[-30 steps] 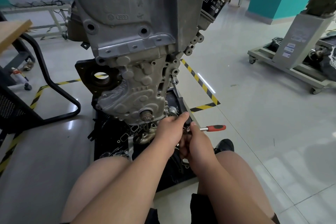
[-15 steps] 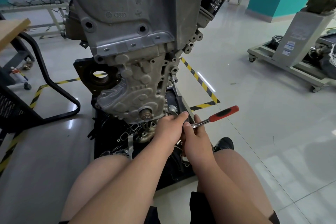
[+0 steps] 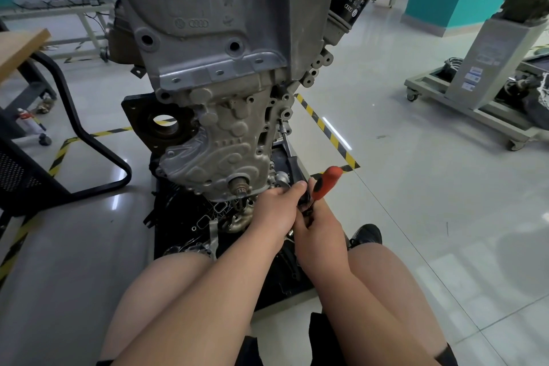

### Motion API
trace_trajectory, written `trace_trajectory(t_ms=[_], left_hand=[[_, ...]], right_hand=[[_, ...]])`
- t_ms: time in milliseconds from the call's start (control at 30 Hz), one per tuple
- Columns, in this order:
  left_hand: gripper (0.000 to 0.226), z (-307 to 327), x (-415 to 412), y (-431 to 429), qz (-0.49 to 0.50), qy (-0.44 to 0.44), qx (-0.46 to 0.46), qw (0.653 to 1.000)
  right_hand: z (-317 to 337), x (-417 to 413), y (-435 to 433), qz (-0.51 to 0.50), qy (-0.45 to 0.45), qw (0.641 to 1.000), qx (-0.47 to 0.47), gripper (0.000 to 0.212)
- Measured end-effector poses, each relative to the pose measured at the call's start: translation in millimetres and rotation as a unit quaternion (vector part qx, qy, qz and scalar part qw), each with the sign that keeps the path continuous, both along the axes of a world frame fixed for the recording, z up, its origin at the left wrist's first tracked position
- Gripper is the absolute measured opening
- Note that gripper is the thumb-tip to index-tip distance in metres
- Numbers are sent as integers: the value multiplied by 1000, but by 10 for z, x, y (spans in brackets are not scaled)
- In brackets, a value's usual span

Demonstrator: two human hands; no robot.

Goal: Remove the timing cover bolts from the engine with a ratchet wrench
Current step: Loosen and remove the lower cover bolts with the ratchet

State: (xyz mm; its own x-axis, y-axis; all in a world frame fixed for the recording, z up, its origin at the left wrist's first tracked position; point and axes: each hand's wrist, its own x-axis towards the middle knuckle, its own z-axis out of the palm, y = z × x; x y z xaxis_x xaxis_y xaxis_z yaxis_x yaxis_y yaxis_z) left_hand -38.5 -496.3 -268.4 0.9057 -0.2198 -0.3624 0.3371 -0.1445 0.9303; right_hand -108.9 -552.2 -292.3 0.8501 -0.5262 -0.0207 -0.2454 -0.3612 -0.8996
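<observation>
A grey engine [image 3: 208, 38] stands upright on the floor, its ribbed timing cover [image 3: 225, 142] facing me. A ratchet wrench with a red and black handle [image 3: 326, 183] points up and to the right. My right hand [image 3: 322, 232] grips its lower end. A long extension bar [image 3: 289, 151] runs from my hands up to a bolt on the cover's right edge [image 3: 279, 121]. My left hand [image 3: 277, 209] holds the bar's lower end near the ratchet head, which is hidden between my hands.
A black mat [image 3: 184, 217] with gaskets and loose parts lies under the engine. A black chair frame [image 3: 89, 142] stands left, a wheeled stand [image 3: 475, 92] at right. Yellow-black tape [image 3: 326, 131] marks the tiled floor. My bare knees fill the foreground.
The ratchet handle has swung counter-clockwise, from pointing right and level to pointing steeply up. Both hands have stayed at the bar's lower end.
</observation>
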Motion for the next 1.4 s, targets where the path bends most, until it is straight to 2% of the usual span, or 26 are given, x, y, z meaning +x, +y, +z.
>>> trace_trajectory(t_ms=[133, 267, 400, 467, 500, 567, 667, 767, 1033, 1300, 1400], left_hand=[[30, 5, 3, 11, -1, 10, 0, 1000], [33, 19, 11, 15, -4, 23, -4, 1000], [38, 18, 18, 19, -6, 16, 3, 1000], [40, 9, 12, 21, -13, 11, 7, 1000], [42, 3, 12, 20, -14, 9, 9, 1000], [47, -12, 15, 12, -16, 5, 12, 1000], [42, -17, 3, -6, -32, 3, 12, 999], [40, -27, 0, -9, -36, 2, 10, 999], [39, -43, -1, -14, -32, -1, -5, 999], [34, -45, 14, -31, -8, -9, -18, 1000], [31, -48, 18, -32, -5, -11, -19, 1000]], right_hand=[[43, -6, 8, 3, 14, 1000, -2, 60], [45, 1, -5, 6, 16, 999, 43, 64], [27, 34, -23, 4, -11, 991, 134, 50], [43, 45, -37, 2, -5, 982, 189, 34], [55, 44, -46, -3, -4, 975, 223, 29], [67, 45, -67, -15, -5, 952, 305, 36], [108, 51, -103, -7, -6, 899, 437, 44], [110, 66, -125, 3, -2, 878, 480, 40], [101, 70, -140, 6, 6, 869, 496, 39], [88, 41, -92, -23, -7, 938, 347, 26], [72, 30, -72, -20, -6, 965, 261, 34]])
